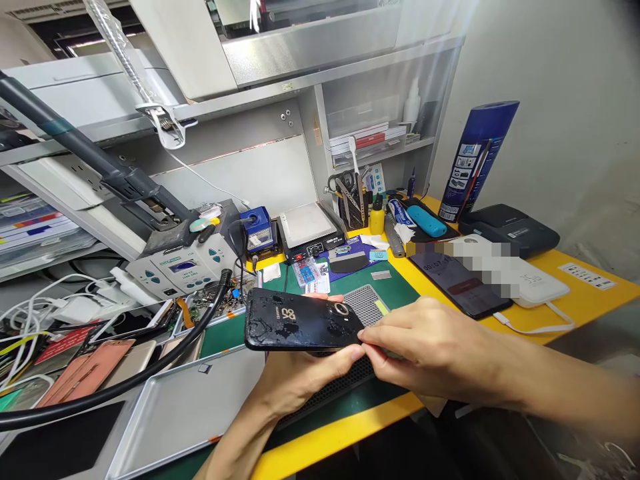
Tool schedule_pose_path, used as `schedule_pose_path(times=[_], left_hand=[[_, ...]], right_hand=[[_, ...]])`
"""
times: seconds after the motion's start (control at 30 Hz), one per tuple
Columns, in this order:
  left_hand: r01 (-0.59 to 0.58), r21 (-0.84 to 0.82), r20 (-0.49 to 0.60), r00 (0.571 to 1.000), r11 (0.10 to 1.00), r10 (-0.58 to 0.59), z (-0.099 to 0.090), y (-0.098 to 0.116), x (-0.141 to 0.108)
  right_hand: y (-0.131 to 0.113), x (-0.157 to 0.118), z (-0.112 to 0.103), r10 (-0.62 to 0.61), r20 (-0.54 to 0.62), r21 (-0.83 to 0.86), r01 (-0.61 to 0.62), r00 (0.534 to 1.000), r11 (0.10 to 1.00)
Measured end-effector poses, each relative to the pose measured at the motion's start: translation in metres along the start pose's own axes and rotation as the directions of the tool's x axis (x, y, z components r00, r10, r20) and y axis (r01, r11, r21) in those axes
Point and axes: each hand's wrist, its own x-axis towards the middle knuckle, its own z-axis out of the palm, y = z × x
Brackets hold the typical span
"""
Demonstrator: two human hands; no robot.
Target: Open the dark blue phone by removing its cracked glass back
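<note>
A yellow table edge (325,450) runs nearest, with a green work mat (395,392) behind it. Over the mat, the left hand (310,379) is clamped on a black phone with a glossy, smudged back and a round camera ring (305,327); its thumb lies along the near edge, other fingers show beyond the far one. The phone is tilted, back up, with gold lettering turned sideways and too small to read surely. At the phone's 3 o'clock, the right hand (425,340) has its thumb and index fingertips close together at the phone's corner; whether they grip its edge I cannot tell.

From the phone, a shallow grey metal tray (185,407) lies at 8 o'clock, and a thick black hose (165,357) curves past it at 9. A grey perforated pad (359,300) sits partly beneath the hands. At 2 o'clock a black smartphone with a lit screen (457,280) shows a timer beginning "00:0", its rest blurred; just beside it, a white power bank (543,287) has lit digits, partly unclear.

Farther, at 10 o'clock, stands a grey station with a blue display (185,267), its label illegible. At 12 is a black box with a pale top plate and red switch (310,227); at 1, a yellow bottle with a black cap (377,220). Farther still, at 2, rises a dark blue cylinder printed with small pictures and a barcode (477,160)
</note>
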Motion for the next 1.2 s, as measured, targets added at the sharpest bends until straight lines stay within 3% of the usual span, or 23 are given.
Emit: schedule_pose_path(times=[0.17, 0.47, 0.67, 1.2], left_hand=[[0.007, -0.143, 0.068, 0.998, 0.99, 0.002, -0.009, 0.008, 0.0], [-0.092, -0.154, 0.094, 0.99, 0.984, 0.107, -0.022, 0.014, 0.003], [-0.109, -0.177, 0.117, 0.984, 0.978, 0.131, -0.022, 0.007, 0.004], [-0.164, -0.101, 0.171, 0.969, 0.981, 0.18, -0.017, 0.004, 0.005]], right_hand=[[0.001, 0.0, 0.005, 0.028, -0.02, 0.039, -0.027, 0.999, 0.999], [-0.005, 0.005, 0.007, 0.035, -0.054, 0.082, -0.03, 0.998, 0.996], [-0.007, 0.005, 0.009, -0.007, -0.132, 0.095, 0.02, 0.991, 0.995], [-0.015, 0.024, -0.002, 0.024, -0.12, 0.176, -0.003, 0.993, 0.984]])
